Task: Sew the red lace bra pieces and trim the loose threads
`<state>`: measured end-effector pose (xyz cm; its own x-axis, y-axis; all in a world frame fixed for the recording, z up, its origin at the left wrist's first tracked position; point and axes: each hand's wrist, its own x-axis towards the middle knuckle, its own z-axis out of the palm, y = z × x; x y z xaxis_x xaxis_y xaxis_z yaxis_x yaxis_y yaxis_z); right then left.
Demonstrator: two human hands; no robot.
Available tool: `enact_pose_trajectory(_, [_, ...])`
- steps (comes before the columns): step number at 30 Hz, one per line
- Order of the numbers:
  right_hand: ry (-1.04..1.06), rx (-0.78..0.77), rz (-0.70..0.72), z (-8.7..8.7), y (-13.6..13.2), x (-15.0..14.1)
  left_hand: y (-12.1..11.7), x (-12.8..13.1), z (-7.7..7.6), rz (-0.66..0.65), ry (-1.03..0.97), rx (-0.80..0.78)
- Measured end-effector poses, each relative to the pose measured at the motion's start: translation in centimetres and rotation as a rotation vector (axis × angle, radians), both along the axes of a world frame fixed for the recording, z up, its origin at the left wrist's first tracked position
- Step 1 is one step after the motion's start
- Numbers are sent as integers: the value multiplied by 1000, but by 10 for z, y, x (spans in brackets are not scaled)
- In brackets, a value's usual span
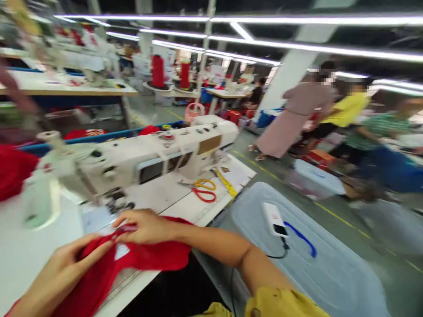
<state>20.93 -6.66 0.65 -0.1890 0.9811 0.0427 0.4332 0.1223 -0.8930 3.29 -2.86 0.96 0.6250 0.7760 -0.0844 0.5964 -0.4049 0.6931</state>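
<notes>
Left grip [68, 260] and right grip [142, 226]: bare hands, each pinched on one red cloth [155, 256], located on the near side of the white sewing machine [124, 154]. Scissors [205, 201], red and yellow handles, on the tabletop [158, 193] before the machine; yellow tape [227, 184], by the machine's right end; lidded bin [317, 281], right of the machine, bearing a white device [273, 215].

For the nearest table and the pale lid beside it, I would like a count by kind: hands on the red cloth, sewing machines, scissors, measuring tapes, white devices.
Left hand and right hand on the red cloth: 2
Sewing machine: 1
Scissors (pair): 1
Yellow measuring tape: 1
White device on the lid: 1
Total: 6
</notes>
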Motion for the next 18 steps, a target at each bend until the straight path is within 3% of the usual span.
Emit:
enact_pose_trajectory(3, [174,-65,23,-10,-2,-3,-17,-34,9,123,-134,-263])
enact_pose_trajectory(7, [320,-186,94,-17,4,-5,-18,-35,8,199,-345,-504])
enact_pose_trajectory(18, [243,-185,92,-13,2,-6,-13,-37,6,238,-384,-758])
